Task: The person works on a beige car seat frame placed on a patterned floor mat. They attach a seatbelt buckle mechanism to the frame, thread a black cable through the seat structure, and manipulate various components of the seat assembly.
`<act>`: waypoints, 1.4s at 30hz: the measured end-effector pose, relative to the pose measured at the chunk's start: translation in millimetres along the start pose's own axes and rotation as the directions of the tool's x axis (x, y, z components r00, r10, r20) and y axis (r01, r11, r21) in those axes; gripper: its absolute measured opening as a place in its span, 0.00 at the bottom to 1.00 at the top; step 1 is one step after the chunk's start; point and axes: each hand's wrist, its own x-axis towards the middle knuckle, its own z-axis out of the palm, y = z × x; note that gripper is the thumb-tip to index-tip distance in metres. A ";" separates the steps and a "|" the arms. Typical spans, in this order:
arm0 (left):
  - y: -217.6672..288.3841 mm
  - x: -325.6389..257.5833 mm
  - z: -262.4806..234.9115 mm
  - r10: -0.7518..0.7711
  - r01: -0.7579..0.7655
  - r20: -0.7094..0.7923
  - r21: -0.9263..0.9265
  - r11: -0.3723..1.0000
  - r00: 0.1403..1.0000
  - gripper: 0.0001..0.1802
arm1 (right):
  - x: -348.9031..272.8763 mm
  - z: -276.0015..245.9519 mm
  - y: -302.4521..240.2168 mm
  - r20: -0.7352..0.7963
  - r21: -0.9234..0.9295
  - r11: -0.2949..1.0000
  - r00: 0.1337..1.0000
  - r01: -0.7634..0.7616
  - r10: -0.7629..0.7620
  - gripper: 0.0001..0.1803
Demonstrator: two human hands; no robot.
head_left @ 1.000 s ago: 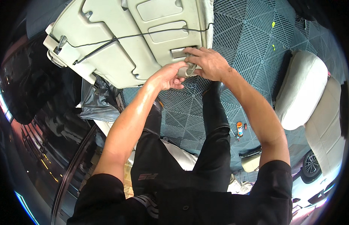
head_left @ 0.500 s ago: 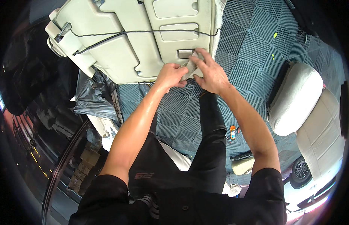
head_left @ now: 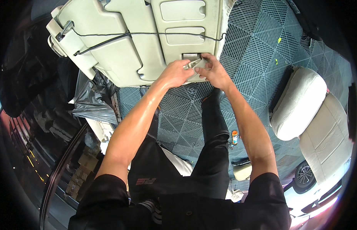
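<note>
A cream plastic seat-back panel (head_left: 103, 53) stands in front of me, with a thin black cable (head_left: 155, 33) strung across it. Low on its right side is a small rectangular recess (head_left: 190, 56). Just below this recess, my left hand (head_left: 174, 73) pinches a small beige plastic trim piece (head_left: 194, 63) between thumb and fingers. My right hand (head_left: 217, 74) is at the piece's right end, index finger reaching up beside the recess and thumb held apart from it. Whether the right fingertips touch the piece is hard to make out.
Grey-blue grid tiles (head_left: 259, 73) cover the floor. A covered seat cushion (head_left: 301, 103) and seat back (head_left: 326, 138) lie at right. An orange can (head_left: 234, 136) stands by my right leg. Black plastic sheeting (head_left: 94, 99) hangs at left, near stacked cardboard boxes (head_left: 84, 168).
The beige trim piece is now turned so its frame-like shape shows, held by my left hand. My right fingers have spread off it. The view has shifted slightly.
</note>
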 end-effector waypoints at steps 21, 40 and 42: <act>-10.5 -39.4 68.8 -0.206 0.101 -0.047 -0.754 0.649 0.977 0.21 | -29.9 2.7 -13.1 0.130 0.189 0.976 0.988 -0.109 0.085 0.34; -3.6 -35.6 51.0 0.204 -0.205 -0.728 0.088 0.975 0.655 0.26 | -23.6 -4.5 -12.8 -0.078 0.179 0.983 0.995 -0.044 0.059 0.24; -0.9 -32.9 42.0 0.273 -0.260 -0.733 0.135 0.956 0.623 0.26 | -22.3 -6.0 -15.8 -0.102 0.218 0.976 0.994 -0.007 0.030 0.24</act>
